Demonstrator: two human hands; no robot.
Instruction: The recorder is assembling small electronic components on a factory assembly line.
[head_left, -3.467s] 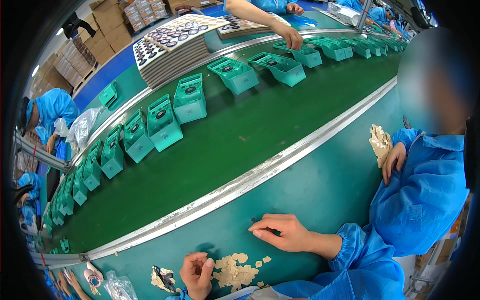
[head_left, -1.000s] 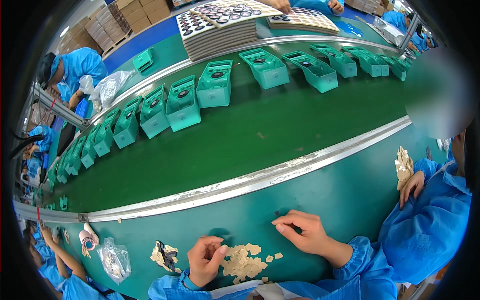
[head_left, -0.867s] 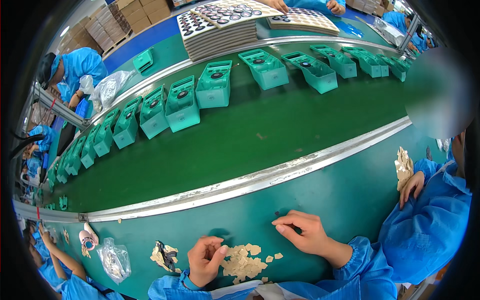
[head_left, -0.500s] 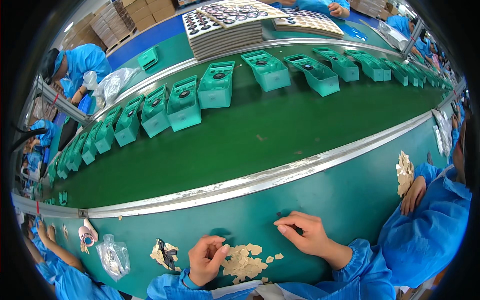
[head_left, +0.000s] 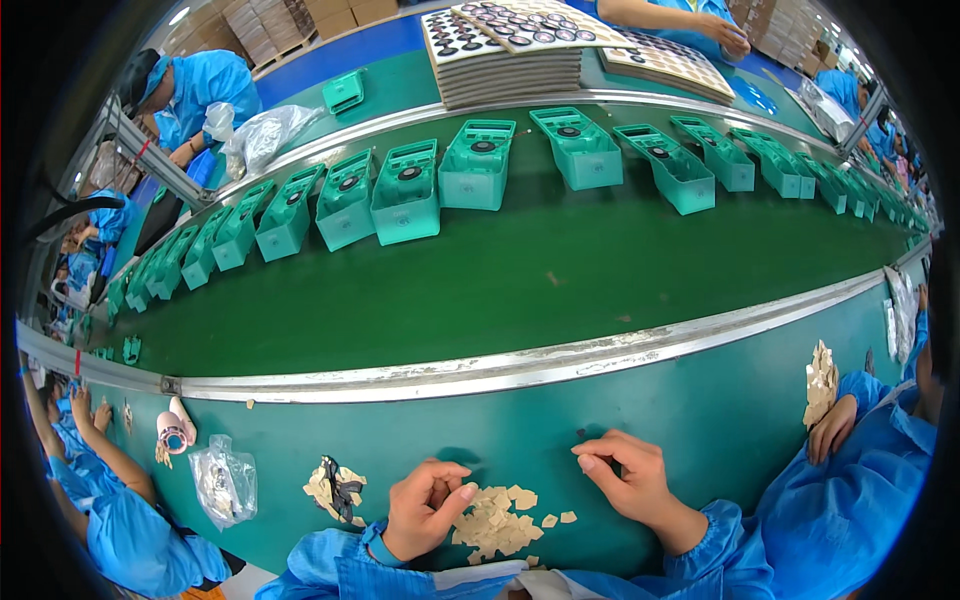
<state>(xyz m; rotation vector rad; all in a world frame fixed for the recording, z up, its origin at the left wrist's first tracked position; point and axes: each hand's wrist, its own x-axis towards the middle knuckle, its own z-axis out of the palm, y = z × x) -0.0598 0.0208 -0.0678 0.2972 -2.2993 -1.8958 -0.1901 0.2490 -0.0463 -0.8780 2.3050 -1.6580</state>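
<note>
My left hand (head_left: 428,508) rests low over the green table, fingers curled and thumb bent in toward the index finger. It lies against the left side of a loose pile of beige paper-like scraps (head_left: 495,525). My right hand (head_left: 635,485) is to the right of the pile, with thumb and fingers drawn together in a pinch. Whatever either hand may hold is hidden or too small to make out. Just beyond the right fingertips lies a tiny dark piece (head_left: 581,433). Left of my left hand is a smaller heap of beige scraps with a crumpled black strip (head_left: 345,490).
Teal plastic housings (head_left: 405,200) with round black parts line the green belt (head_left: 480,290), behind a metal rail (head_left: 540,358). Stacked trays of round parts (head_left: 510,80) stand beyond. A clear bag (head_left: 224,482) and tape dispenser (head_left: 176,428) lie left. Co-workers sit on both sides.
The view has shifted, so the belt and housings appear farther right and higher. My hands keep nearly the same pose beside the scraps. Across the belt, a co-worker's hands have come together.
</note>
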